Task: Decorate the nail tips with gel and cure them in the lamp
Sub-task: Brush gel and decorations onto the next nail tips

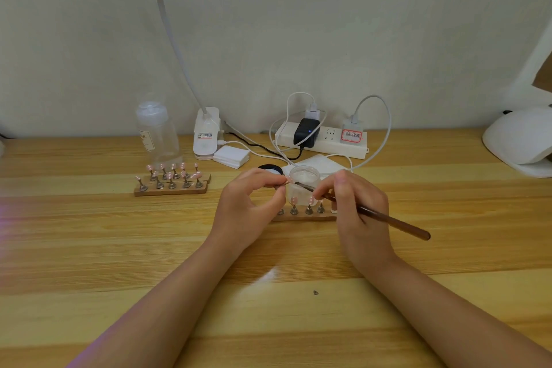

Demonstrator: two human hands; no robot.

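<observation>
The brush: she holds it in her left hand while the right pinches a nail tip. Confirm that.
Not quite: the hands are swapped. In the head view the right hand holds the brush, and the left hand pinches the nail tip.

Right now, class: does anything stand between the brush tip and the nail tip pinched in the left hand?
Nothing visible does. The brush, held by the right hand, reaches its tip right up to the nail tip pinched by the left hand. The open gel jar sits just behind them.

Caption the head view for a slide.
Left hand pinches a nail tip while right hand brushes it with a brush above the jar.
</observation>
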